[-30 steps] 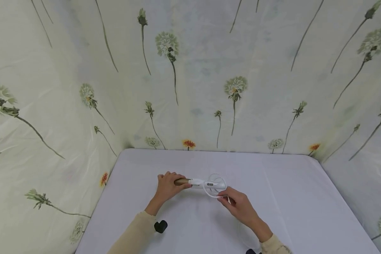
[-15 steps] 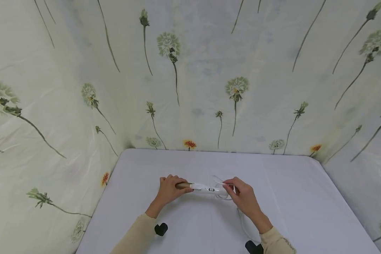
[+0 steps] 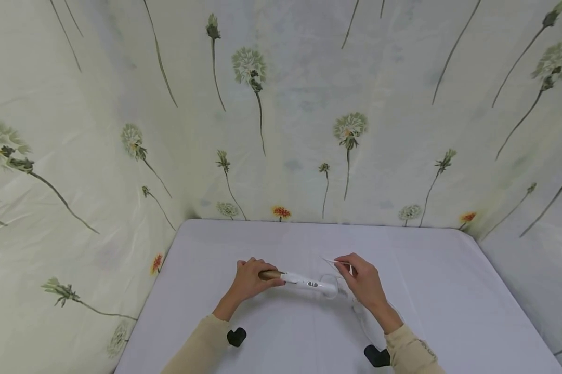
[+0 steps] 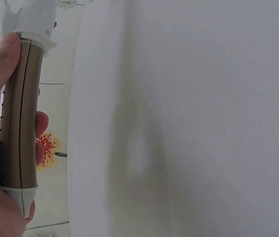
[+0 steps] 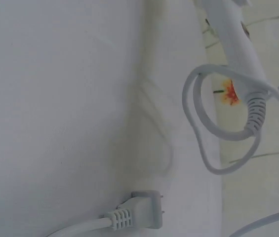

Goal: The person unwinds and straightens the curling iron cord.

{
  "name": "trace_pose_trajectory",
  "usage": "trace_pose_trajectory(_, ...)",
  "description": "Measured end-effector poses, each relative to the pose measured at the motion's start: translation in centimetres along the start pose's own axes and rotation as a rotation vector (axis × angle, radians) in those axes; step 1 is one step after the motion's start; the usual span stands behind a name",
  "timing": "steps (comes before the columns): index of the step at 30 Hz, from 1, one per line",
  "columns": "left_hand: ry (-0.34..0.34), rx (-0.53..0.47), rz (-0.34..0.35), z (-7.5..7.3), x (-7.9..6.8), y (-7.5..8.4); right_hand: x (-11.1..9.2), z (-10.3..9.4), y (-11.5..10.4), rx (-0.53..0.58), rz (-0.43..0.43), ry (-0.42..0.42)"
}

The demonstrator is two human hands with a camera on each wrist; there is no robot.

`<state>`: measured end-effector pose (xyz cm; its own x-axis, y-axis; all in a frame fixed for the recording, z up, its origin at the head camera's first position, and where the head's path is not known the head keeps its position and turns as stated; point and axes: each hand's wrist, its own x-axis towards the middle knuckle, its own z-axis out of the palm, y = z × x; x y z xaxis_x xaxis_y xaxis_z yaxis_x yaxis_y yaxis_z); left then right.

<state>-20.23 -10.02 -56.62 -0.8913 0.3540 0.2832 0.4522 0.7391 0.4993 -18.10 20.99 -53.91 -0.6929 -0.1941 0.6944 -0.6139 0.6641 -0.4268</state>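
Note:
A white hair straightener (image 3: 304, 281) with a bronze-coloured front section is held above the table. My left hand (image 3: 251, 281) grips it round the bronze section; the left wrist view shows the thumb lying along one side and fingertips coming round the other. Between thumb and fingers my right hand (image 3: 364, 283) pinches the white power cord (image 5: 194, 118), to the right of the handle. Part of that cord is looped round the handle's end. Below it, a two-pin plug (image 5: 146, 212) shows in the right wrist view, where the right hand itself is out of sight.
A white cloth covers the table (image 3: 430, 270). Flower-patterned curtains (image 3: 290, 104) enclose its back and sides. A black block (image 3: 236, 336) is by the left sleeve, and a second black block (image 3: 377, 356) is by the right sleeve.
My right hand has moved up and to the right, drawing the cord along. Fewer loops now cross the handle. The straightener tilts slightly down at its right end; the left hand barely moves.

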Motion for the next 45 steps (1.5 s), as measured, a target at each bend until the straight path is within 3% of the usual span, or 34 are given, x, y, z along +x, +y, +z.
trace_pose_trajectory(11, -0.054, -0.052, 0.008, -0.5, -0.1, -0.1, 0.1, -0.3, 1.3, -0.049, 0.071, -0.015)
trace_pose_trajectory(22, -0.139, -0.147, -0.014, -0.5, -0.3, -0.5, 0.3, -0.1, 2.4, -0.123, 0.194, -0.091)
trace_pose_trajectory(37, -0.157, -0.208, -0.047, -1.0, -0.4, -0.6, -0.7, 1.0, 4.3, -0.127, 0.387, -0.275)
trace_pose_trajectory(45, -0.101, -0.255, -0.024, -1.2, -0.1, -0.7, -2.2, 1.8, 4.5, -0.117, 0.423, -0.355)
